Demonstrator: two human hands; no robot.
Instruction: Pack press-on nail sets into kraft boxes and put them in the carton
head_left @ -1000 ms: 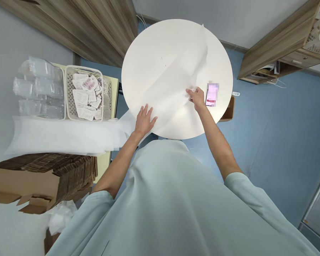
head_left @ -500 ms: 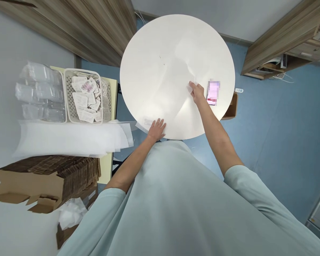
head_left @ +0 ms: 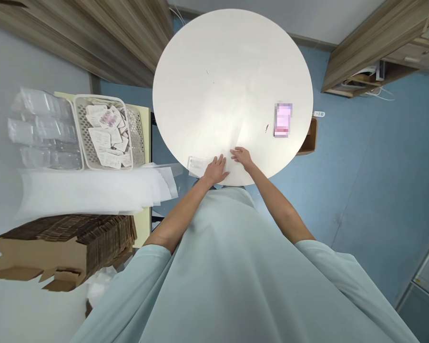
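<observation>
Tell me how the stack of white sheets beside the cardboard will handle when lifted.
The white sheets will probably bend easily, as their ends look thin and see-through. They may slip apart, since those ends fan out unevenly past the yellow table.

A phone (head_left: pixel 283 120) lies on the table (head_left: pixel 232 47), at right. Along the near edge, left to right: packet (head_left: pixel 196 164), left hand (head_left: pixel 216 170), right hand (head_left: pixel 241 156). Further left is a basket (head_left: pixel 82 124); nearer the wearer, plastic sheets (head_left: pixel 89 191), then cardboard boxes (head_left: pixel 59 252).
</observation>
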